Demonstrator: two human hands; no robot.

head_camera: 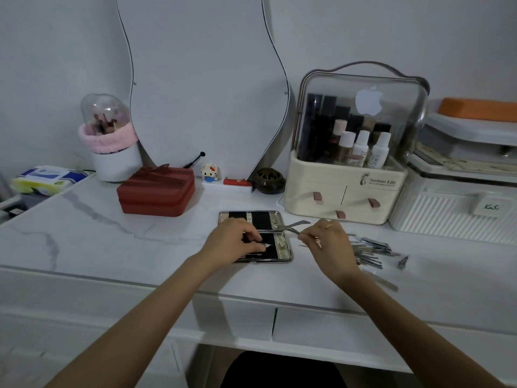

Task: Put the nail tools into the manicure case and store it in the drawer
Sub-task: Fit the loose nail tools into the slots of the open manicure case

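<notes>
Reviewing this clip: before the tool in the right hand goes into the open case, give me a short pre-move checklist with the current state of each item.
1. Manicure case lies open and flat on the table: ok.
2. Right hand pinches a metal tool firmly: ok, tip pointing over the case.
3. Left hand steadies the case's lower half: ok, fingers resting on it.
4. A free slot for this tool: cannot tell, the left hand hides much of the lower half.
5. Remaining tools within reach to the right: ok, piled loose on the table.
6. Drawer open for storage: not ok, both drawer fronts appear shut.
</notes>
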